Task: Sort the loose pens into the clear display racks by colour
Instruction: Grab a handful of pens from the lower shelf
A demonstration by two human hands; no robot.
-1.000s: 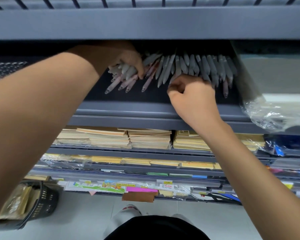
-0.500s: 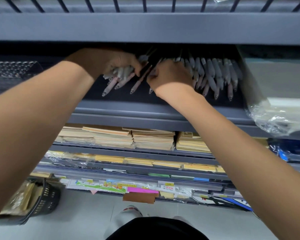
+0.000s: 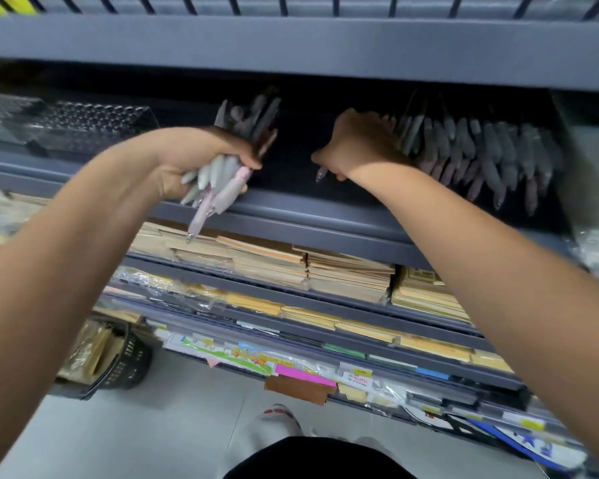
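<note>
Left grip [image 3: 194, 164] was clamped round a bundle of pens [image 3: 222, 181], grey and pink mixed, tips hanging down past the shelf's front edge [image 3: 325, 219]. Right grip [image 3: 357, 146] was curled on a single pen [image 3: 320, 174], knuckles against the row of pens [image 3: 481, 157] toward the shelf's right end. The row's long axes ran back-to-front. It lay right of both grips, so the right one looked better placed to feed it.

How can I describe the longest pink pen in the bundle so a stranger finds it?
Find the dark grey shelf holding a row of pens. Before its front edge the left hand grips a bundle of pens. The pink pen hangs lowest from that bundle, tip down; most neighbours are pale grey.
</note>
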